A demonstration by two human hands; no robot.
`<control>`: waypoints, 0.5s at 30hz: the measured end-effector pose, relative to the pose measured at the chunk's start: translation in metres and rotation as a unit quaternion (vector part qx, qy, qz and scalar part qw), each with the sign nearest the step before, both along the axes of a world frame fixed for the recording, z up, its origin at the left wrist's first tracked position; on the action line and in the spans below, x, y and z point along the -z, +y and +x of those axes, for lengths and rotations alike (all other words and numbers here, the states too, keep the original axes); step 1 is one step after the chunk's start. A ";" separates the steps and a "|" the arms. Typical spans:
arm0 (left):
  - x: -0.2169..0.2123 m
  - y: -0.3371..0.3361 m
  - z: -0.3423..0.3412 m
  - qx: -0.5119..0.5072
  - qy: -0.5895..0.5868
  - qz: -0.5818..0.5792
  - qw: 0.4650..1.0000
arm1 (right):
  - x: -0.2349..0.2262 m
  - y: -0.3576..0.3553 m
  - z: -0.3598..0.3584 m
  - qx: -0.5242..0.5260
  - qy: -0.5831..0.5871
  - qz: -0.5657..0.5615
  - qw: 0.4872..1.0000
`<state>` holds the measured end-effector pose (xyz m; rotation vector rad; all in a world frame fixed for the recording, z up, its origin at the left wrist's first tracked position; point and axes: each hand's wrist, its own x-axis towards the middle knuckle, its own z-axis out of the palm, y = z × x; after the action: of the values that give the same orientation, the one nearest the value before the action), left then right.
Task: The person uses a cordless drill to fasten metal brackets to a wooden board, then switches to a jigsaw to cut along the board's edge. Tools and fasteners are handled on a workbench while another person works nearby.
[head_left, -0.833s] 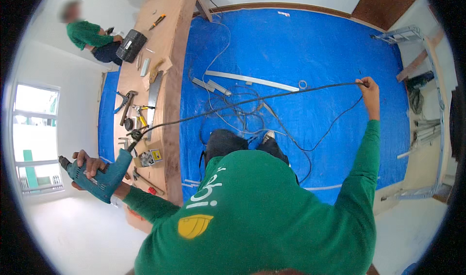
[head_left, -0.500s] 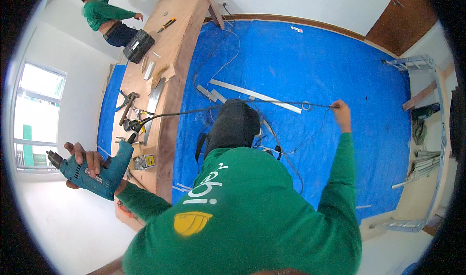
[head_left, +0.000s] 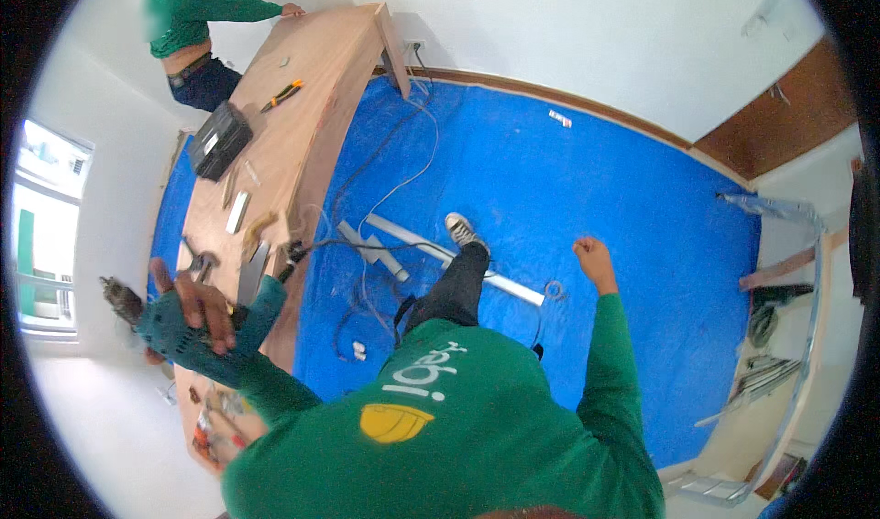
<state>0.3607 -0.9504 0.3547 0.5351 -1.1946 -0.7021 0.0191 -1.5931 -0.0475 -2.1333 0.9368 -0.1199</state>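
My left hand (head_left: 203, 310) is wrapped round the teal body of a power drill (head_left: 218, 358), raised at the left beside the wooden workbench (head_left: 316, 157). The drill's chuck points left and looks blurred. From its handle, a black cord (head_left: 353, 242) runs right across the bench edge and hangs over the blue floor sheet (head_left: 513, 180). Out to the right, my right hand (head_left: 596, 262) is held above the sheet with its fingers curled closed. No cord shows in it.
On the bench lie a black case (head_left: 220, 142), orange-handled pliers (head_left: 282, 96) and a handsaw (head_left: 255, 267). White trim strips (head_left: 509, 287) lie on the sheet by my foot. A ladder (head_left: 819, 272) stands at the right. A co-worker (head_left: 197, 24) in green stands behind the bench.
The cord has left my right hand, which has moved left and lower in view. My head view has shifted, and one foot now shows forward. The co-worker's hand has come to the bench's far end.
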 end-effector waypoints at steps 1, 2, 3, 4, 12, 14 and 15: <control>0.017 -0.034 0.028 -0.041 0.063 0.018 0.997 | -0.002 -0.026 0.022 -0.007 0.016 0.003 1.000; 0.034 -0.070 0.055 -0.073 0.122 0.033 0.989 | 0.000 -0.047 0.045 -0.004 0.013 -0.007 1.000; 0.051 -0.106 0.075 -0.109 0.189 0.050 0.975 | 0.004 -0.067 0.069 -0.010 -0.001 -0.008 1.000; 0.065 -0.133 0.080 -0.149 0.267 0.076 0.949 | 0.008 -0.078 0.079 -0.013 0.016 0.016 1.000; 0.077 -0.270 0.175 -0.260 0.378 0.383 0.802 | 0.007 -0.143 0.253 -0.064 0.120 0.186 0.973; 0.083 -0.287 0.204 -0.231 0.357 0.440 0.790 | -0.010 -0.147 0.314 -0.004 0.096 0.246 0.964; 0.090 -0.294 0.216 -0.219 0.350 0.468 0.782 | -0.017 -0.149 0.348 0.020 0.081 0.276 0.957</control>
<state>0.5767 -1.2441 0.2651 1.1978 0.0775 -0.9464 0.3671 -1.7419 -0.0305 -1.6206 0.9705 0.2746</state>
